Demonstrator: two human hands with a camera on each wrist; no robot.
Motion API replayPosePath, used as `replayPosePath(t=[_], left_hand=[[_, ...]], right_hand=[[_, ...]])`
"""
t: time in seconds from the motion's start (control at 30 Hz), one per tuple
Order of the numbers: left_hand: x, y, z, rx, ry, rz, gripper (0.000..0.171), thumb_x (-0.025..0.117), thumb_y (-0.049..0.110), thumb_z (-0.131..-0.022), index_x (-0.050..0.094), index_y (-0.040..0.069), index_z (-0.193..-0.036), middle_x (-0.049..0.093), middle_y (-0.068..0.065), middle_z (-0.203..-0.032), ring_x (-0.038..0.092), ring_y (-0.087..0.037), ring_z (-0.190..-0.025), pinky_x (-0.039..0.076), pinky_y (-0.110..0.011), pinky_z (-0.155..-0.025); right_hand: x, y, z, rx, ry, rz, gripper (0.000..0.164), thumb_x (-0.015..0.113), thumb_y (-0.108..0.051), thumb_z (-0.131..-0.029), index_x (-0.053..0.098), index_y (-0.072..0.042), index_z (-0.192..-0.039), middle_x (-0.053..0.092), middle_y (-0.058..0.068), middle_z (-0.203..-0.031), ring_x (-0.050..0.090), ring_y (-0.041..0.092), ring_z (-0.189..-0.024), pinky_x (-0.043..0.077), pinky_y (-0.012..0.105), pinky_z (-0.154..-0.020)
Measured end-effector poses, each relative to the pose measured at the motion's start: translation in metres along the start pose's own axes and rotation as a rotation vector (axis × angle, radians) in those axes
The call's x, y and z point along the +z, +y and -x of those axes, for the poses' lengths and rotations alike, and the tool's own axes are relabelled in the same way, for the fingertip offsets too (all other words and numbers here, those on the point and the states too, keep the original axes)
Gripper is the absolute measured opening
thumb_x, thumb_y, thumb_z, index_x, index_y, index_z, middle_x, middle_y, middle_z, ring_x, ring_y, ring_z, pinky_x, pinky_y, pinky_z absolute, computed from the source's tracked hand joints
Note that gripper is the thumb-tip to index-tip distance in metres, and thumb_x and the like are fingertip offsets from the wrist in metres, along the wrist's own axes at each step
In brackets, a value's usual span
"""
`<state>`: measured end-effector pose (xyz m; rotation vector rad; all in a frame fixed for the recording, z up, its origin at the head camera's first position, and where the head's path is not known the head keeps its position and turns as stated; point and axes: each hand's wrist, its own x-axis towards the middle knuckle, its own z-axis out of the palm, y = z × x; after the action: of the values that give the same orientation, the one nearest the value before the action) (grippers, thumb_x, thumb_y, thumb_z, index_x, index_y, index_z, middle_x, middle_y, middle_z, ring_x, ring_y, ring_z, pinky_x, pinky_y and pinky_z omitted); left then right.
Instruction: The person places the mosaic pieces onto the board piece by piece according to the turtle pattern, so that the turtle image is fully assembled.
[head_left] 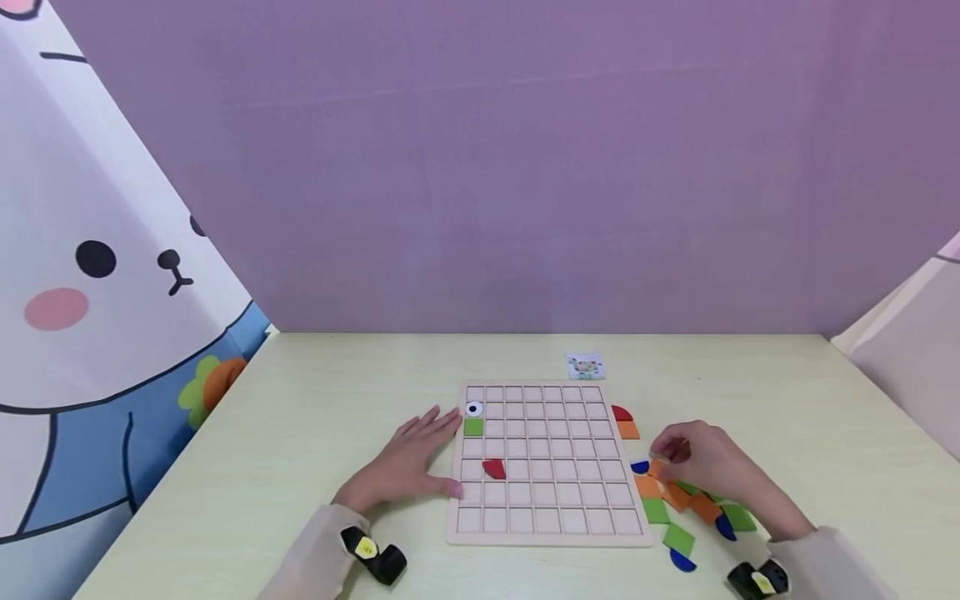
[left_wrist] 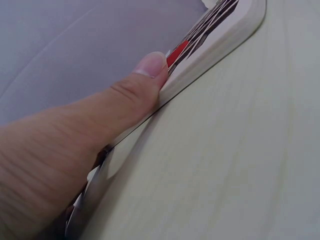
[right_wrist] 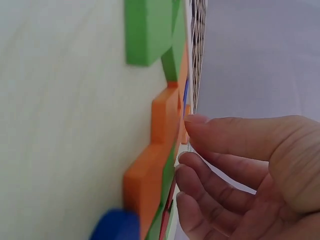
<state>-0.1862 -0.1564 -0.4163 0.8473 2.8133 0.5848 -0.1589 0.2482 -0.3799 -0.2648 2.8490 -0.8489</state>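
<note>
Right hand point(head_left: 697, 454) curled, thumb and fingertips at an orange tile point(head_left: 656, 469); cannot tell if clamped on it or just touching. Tile is right of the board point(head_left: 555, 495), by other loose tiles point(head_left: 679, 540); set askew, partly covered, long axis unclear. Left hand point(head_left: 408, 462) has fingers apart and straight, thumb on board's left edge. Board flat, near edge facing the person, sides running away. Red quarter piece point(head_left: 494, 469) on grid, square corner aimed far-right, curve near-left. Eye tile point(head_left: 474, 409) just beyond green tile point(head_left: 473, 427), left column.
</note>
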Motion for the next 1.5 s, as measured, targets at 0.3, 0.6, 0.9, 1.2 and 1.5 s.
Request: replayPosePath(t=[0.3, 0.6, 0.9, 1.2, 1.5], left_hand=[[-0.003, 0.004, 0.002, -0.01, -0.004, 0.018, 0.101, 0.064, 0.064, -0.077, 0.024, 0.01, -0.151, 0.02, -0.005, -0.159, 0.009, -0.034, -0.148, 0.01, -0.055, -0.118], [-0.003, 0.005, 0.003, -0.007, 0.002, 0.016, 0.1, 0.065, 0.063, -0.077, 0.025, 0.009, -0.151, 0.021, -0.007, -0.159, 0.009, -0.034, -0.148, 0.01, -0.055, -0.118], [-0.004, 0.006, 0.003, -0.022, -0.009, 0.019, 0.101, 0.064, 0.065, -0.077, 0.023, 0.01, -0.152, 0.02, -0.005, -0.159, 0.007, -0.033, -0.148, 0.009, -0.054, -0.119], [-0.004, 0.005, 0.003, -0.013, -0.009, 0.016, 0.101, 0.064, 0.064, -0.077, 0.023, 0.01, -0.152, 0.02, -0.005, -0.159, 0.007, -0.033, -0.148, 0.009, -0.054, -0.119], [-0.004, 0.004, 0.002, -0.014, 0.002, 0.024, 0.101, 0.066, 0.063, -0.076, 0.024, 0.01, -0.151, 0.021, -0.006, -0.159, 0.008, -0.033, -0.148, 0.01, -0.054, -0.118]], right_hand=[[-0.009, 0.014, 0.011, 0.027, -0.026, 0.013, 0.022, 0.077, -0.001, -0.071, 0.068, -0.006, -0.091, 0.063, 0.0, -0.082, 0.052, 0.015, -0.073, 0.047, 0.02, -0.061], [-0.017, 0.019, 0.014, 0.106, -0.102, 0.038, 0.028, 0.081, -0.002, -0.068, 0.069, -0.005, -0.093, 0.059, 0.002, -0.082, 0.049, 0.017, -0.076, 0.048, 0.029, -0.067], [-0.012, 0.017, 0.015, 0.085, -0.094, 0.061, 0.028, 0.08, 0.0, -0.067, 0.06, -0.007, -0.086, 0.054, 0.002, -0.077, 0.047, 0.018, -0.073, 0.043, 0.026, -0.061], [-0.017, 0.005, 0.011, -0.008, -0.047, 0.021, 0.021, 0.073, 0.004, -0.073, 0.059, -0.008, -0.084, 0.054, 0.001, -0.075, 0.047, 0.017, -0.072, 0.041, 0.022, -0.058], [-0.005, -0.041, -0.008, -0.118, -0.036, -0.069, 0.016, 0.073, -0.001, -0.078, 0.061, -0.008, -0.087, 0.06, 0.001, -0.08, 0.053, 0.015, -0.073, 0.048, 0.023, -0.062]])
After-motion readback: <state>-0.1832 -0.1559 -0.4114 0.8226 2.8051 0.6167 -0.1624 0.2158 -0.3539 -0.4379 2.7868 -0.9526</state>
